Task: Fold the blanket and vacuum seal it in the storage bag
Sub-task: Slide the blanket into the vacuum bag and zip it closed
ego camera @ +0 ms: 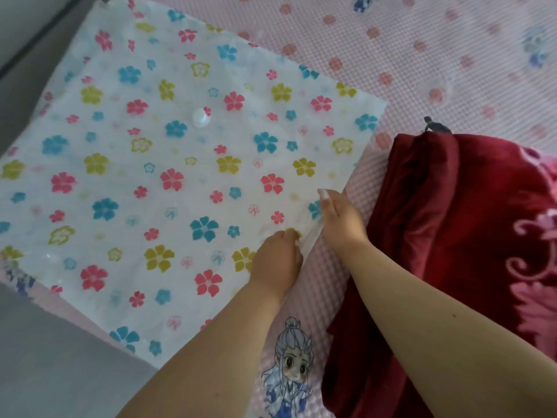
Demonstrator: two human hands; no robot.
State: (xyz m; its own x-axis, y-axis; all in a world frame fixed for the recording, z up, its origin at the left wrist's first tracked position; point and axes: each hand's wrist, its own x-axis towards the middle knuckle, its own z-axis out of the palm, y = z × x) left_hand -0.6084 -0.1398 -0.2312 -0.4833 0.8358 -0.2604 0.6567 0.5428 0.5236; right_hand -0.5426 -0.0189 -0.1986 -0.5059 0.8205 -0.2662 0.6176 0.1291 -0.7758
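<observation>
A flat storage bag (168,164), translucent white with coloured flower prints, lies spread on the bed at the left, with a white valve cap (199,117) near its middle. A folded dark red blanket (446,236) with a pink pattern lies to its right. Both hands meet at the bag's right edge. My left hand (278,260) has its fingers curled over that edge and pinches it. Just above it, my right hand (339,218) also holds the edge, thumb stretched along it. Neither hand touches the blanket.
The bed is covered by a pink checked sheet (422,55) printed with cartoon figures. The bed's left edge drops to a grey floor (60,372). A small dark object (434,126) lies just beyond the blanket's far end.
</observation>
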